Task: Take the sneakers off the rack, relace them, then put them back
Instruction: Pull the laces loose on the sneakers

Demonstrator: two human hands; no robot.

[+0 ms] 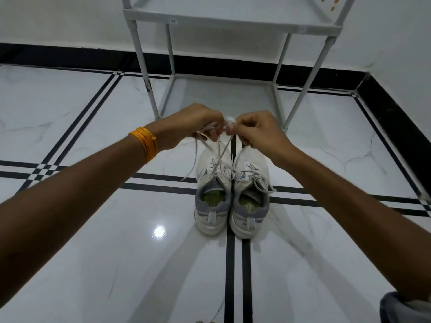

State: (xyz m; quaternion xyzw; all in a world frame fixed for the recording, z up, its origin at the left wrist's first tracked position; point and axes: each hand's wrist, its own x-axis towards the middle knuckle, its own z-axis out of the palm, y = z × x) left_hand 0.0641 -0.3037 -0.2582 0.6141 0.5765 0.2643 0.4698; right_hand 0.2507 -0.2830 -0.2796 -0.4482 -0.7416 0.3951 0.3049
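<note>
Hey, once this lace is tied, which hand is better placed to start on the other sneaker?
Probably the right hand: it is above the right sneaker, whose lace lies loose. Both hands now pinch the left sneaker's lace.

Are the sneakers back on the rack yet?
No, both sneakers stand side by side on the floor in front of the rack, while the left hand and right hand hold the lace ends.

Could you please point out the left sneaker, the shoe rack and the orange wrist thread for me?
left sneaker (211, 220): head view, on its heel.
shoe rack (233, 22): head view, on the front edge of its shelf.
orange wrist thread (145, 143): head view, on the band around the left wrist.
</note>
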